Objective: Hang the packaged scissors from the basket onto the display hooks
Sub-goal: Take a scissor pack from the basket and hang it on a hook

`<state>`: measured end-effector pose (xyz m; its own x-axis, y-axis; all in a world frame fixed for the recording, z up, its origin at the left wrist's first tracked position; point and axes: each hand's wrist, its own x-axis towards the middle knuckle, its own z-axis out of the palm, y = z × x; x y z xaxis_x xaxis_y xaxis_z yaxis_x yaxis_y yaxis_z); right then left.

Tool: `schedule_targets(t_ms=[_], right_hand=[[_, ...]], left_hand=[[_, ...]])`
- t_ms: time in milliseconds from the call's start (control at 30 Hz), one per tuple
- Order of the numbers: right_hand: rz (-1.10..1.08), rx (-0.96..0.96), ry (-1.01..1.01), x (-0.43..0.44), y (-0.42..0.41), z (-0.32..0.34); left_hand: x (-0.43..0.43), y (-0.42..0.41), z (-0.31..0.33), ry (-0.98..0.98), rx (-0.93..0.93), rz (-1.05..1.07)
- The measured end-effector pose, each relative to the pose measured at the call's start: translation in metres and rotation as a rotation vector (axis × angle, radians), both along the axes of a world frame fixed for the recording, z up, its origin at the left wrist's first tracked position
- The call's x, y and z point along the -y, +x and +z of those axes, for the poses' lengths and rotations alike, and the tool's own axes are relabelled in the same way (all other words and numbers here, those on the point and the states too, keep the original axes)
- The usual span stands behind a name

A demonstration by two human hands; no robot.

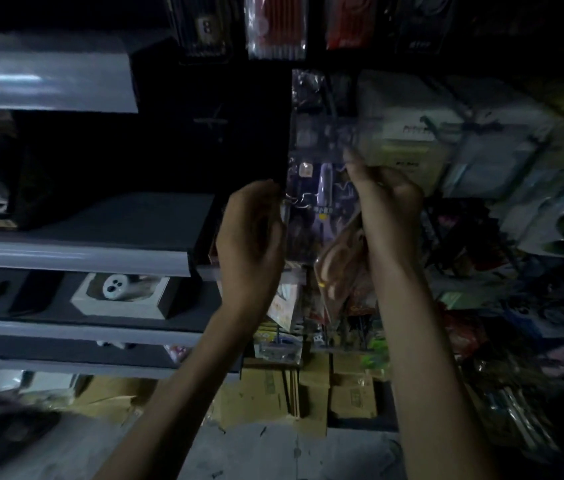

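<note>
Pinching a purple scissors packet [322, 188] by both side edges, with left grip [249, 233] and right grip [389, 202] curled on it, raised below hanging packets [275, 26]; likely light, slippery, best held near top.

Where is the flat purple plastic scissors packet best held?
By its long side edges, coming from left and right, as the left hand and right hand do. The flat purple plastic scissors packet stands upright, so this likely leaves its top free for hanging.

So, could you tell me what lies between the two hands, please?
In the head view, a clear pack of purple scissors sits between the left hand and the right hand, each holding one side edge.
</note>
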<state>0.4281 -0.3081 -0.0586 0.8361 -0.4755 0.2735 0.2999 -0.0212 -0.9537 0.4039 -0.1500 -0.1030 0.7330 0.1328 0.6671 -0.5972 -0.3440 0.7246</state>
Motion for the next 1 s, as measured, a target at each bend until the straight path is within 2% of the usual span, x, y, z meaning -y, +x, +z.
schedule_targets(t_ms=[100,167,400,733,867,1000], right_hand=[[0.02,-0.038,-0.041,0.003,-0.001,0.001],[0.023,-0.053,-0.07,0.003,-0.001,0.002],[0.091,-0.026,-0.08,0.005,-0.016,-0.022],[0.116,-0.154,-0.164,0.009,-0.028,-0.072],[0.07,-0.145,-0.241,0.009,-0.026,-0.079],[0.009,-0.149,-0.196,0.005,-0.015,-0.08]], left_hand=[[0.007,0.003,0.001,-0.291,-0.385,-0.187],[0.007,0.006,-0.002,-0.378,-0.534,-0.297],[0.003,0.003,-0.013,-0.215,-0.478,-0.372],[-0.005,0.012,-0.035,-0.065,-0.523,-0.372],[-0.004,0.014,-0.04,-0.111,-0.51,-0.324],[0.0,0.019,-0.039,-0.217,-0.499,-0.249]])
